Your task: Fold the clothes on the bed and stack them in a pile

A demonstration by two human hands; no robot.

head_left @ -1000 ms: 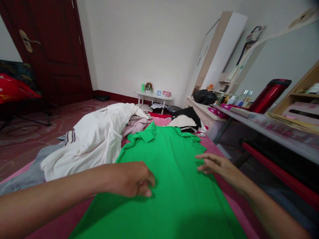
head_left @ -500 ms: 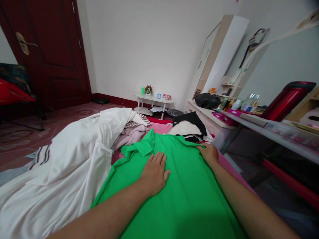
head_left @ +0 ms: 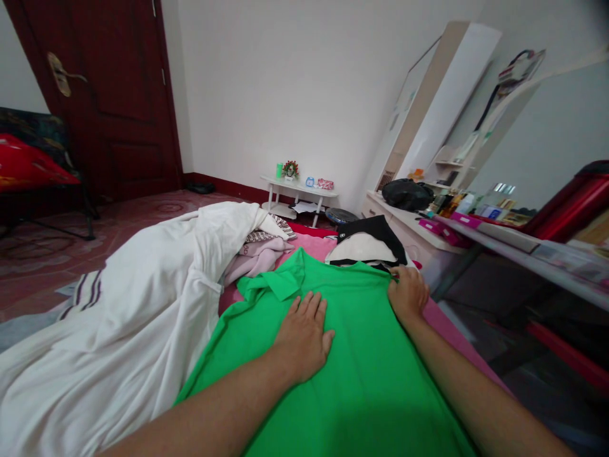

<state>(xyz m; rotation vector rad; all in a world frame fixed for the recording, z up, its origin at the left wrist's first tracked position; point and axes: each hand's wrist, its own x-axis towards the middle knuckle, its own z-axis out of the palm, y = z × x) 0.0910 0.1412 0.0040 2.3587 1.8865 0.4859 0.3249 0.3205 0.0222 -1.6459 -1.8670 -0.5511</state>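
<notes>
A green shirt lies spread out in front of me, with one short sleeve folded over near its upper left. My left hand rests flat on the shirt, fingers stretched and slightly apart. At the shirt's far right corner my right hand is closed, its curled fingers gripping the edge of the green cloth. To the left a heaped white garment lies close along the shirt. Beyond the shirt's far edge sit folded black and white clothes.
Pink bedding shows under the shirt. On the right stands a desk with a red flask and small boxes. A low white table stands by the far wall, and a chair with a red bag is at left.
The view has shifted a little, so the room appears farther right. My right hand's fingers have curled in more at the shirt's corner; my left hand stays flat on the cloth.
</notes>
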